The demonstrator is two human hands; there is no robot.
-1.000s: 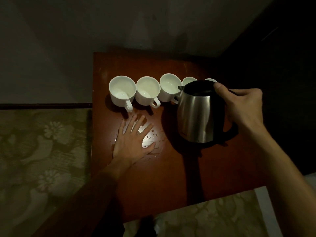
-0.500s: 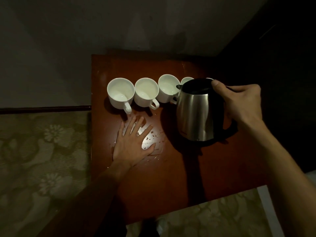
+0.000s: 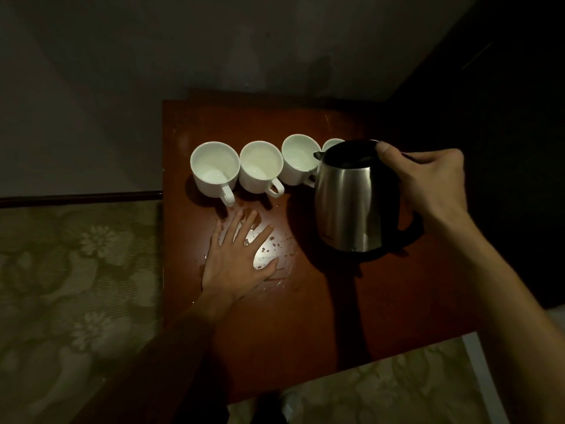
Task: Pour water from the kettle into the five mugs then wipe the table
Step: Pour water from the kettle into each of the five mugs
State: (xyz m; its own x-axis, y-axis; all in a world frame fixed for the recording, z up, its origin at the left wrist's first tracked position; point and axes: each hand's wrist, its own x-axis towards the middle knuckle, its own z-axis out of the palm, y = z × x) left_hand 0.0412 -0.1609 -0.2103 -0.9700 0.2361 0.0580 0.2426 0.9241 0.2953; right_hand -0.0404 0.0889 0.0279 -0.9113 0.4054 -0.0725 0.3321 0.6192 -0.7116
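Head view, dim light: the steel kettle (image 3: 351, 206) sits on its dark base at the right side of the reddish-brown table (image 3: 305, 325), upright, with its black lid on and its short spout pointing left toward the mugs. The right hand (image 3: 428, 191) grips the kettle's handle from the right, fingers curled round it and the thumb pressed on the lid's rim.

Behind and to the left of the kettle stands a row of white mugs along the far half of the table. The leftmost mug (image 3: 215, 168) shows a little water in the bottom and turns its handle toward the camera. The second mug (image 3: 260, 166) touches it and also turns its handle toward the near side. The third mug (image 3: 301, 157) stands just beside the kettle's spout. Only a sliver of the fourth mug (image 3: 331, 144) shows behind the kettle's lid; any fifth mug is hidden.

In front of the first two mugs lies a puddle of spilled water (image 3: 272, 249), shining under the light, with scattered drops toward the kettle. The left hand (image 3: 238, 258) lies flat on the table in this wet patch, fingers straight and spread, holding nothing, its fingertips near the mug handles.

Patterned floral flooring (image 3: 76, 286) shows to the left of and below the table, and a plain grey wall (image 3: 214, 50) rises behind it.
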